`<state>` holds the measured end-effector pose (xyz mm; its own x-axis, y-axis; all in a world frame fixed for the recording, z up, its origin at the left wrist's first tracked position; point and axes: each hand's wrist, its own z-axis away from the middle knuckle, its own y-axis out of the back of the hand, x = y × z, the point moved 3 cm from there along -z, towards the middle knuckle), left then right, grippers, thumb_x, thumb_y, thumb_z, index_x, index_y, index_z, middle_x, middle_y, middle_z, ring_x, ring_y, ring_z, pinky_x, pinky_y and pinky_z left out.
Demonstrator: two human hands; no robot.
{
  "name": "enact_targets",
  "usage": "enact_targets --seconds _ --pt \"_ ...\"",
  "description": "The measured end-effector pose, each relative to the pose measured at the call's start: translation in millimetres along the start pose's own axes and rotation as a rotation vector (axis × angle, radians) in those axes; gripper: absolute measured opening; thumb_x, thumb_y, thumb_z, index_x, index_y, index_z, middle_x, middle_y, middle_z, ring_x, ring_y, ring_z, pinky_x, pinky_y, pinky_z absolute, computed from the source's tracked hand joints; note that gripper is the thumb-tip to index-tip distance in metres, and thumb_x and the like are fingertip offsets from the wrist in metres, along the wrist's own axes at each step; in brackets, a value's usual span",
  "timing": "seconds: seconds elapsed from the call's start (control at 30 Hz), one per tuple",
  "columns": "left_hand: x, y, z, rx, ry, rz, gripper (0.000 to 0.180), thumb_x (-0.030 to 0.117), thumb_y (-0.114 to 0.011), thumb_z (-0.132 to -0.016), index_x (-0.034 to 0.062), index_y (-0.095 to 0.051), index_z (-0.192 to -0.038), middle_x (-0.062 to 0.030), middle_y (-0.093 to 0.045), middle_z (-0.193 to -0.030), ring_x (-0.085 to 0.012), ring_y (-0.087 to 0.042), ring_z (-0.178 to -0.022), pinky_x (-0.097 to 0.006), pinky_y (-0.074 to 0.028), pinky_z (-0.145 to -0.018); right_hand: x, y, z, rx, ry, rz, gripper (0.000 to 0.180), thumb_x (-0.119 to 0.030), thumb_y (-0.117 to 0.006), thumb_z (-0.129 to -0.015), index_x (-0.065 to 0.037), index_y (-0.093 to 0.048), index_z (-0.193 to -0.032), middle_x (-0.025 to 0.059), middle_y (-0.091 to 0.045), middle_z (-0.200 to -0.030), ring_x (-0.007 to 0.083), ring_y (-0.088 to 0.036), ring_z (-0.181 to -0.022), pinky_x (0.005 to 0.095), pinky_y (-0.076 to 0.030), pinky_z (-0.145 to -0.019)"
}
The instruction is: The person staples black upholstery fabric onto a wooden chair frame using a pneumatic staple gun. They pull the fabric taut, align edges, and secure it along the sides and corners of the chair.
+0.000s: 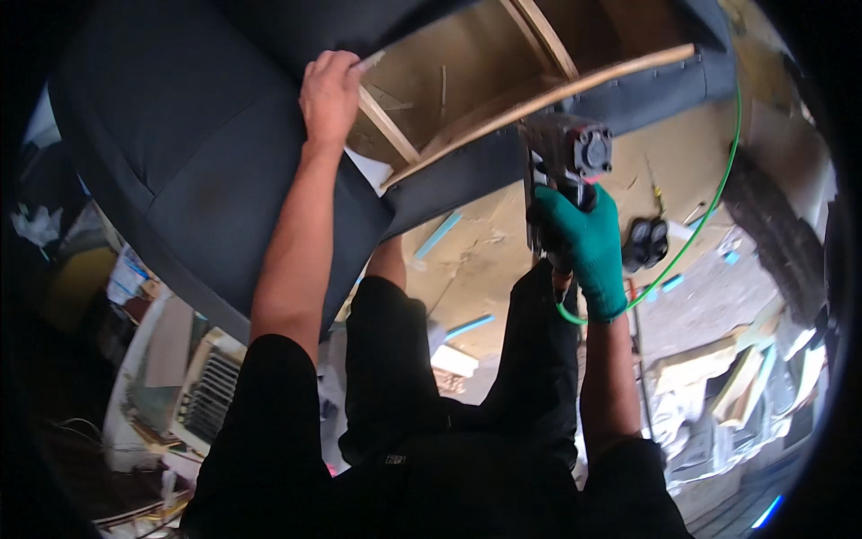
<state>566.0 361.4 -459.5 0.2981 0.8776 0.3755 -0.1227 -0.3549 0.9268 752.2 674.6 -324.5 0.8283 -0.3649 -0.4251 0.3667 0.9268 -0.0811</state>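
Observation:
My bare left hand has its fingers curled over the edge of the black upholstery cover of a large seat-like piece. Beside it, the underside shows a wooden frame of thin rails and crosspieces, with black covering fixed along the long rail. In a green knitted glove, my right hand grips an air staple gun. The tool's upper end is close to the black strip below the rail; whether it touches cannot be told. A green air hose loops from near my right wrist up along the right.
On the brown floor lie blue strips, a yellow-handled screwdriver-like tool and a dark twin-cylinder object. Foam offcuts and clear plastic pile at lower right. A slatted light-coloured crate and scraps lie at lower left.

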Motion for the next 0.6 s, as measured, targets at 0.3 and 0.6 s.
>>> enact_targets --seconds 0.3,0.6 --pt "-8 14 -25 -0.318 0.28 0.104 0.024 0.022 -0.071 -0.097 0.0018 -0.069 -0.109 -0.0126 -0.071 -0.091 -0.0214 -0.066 -0.079 -0.032 -0.051 -0.077 21 4 -7 -0.101 0.005 0.051 0.033 -0.02 -0.076 -0.089 -0.001 -0.07 -0.115 0.0059 -0.073 -0.079 0.0078 -0.067 -0.067 0.0247 -0.054 -0.056" --pt "3 15 -11 -0.208 0.177 -0.021 0.024 0.021 -0.07 -0.099 -0.0018 -0.066 -0.103 -0.0139 -0.07 -0.091 -0.0222 -0.064 -0.077 -0.036 -0.052 -0.077 36 34 -26 -0.102 0.109 0.09 0.038 -0.025 -0.076 -0.089 0.001 -0.069 -0.115 0.0099 -0.072 -0.077 0.0132 -0.071 -0.07 0.0298 -0.055 -0.061"
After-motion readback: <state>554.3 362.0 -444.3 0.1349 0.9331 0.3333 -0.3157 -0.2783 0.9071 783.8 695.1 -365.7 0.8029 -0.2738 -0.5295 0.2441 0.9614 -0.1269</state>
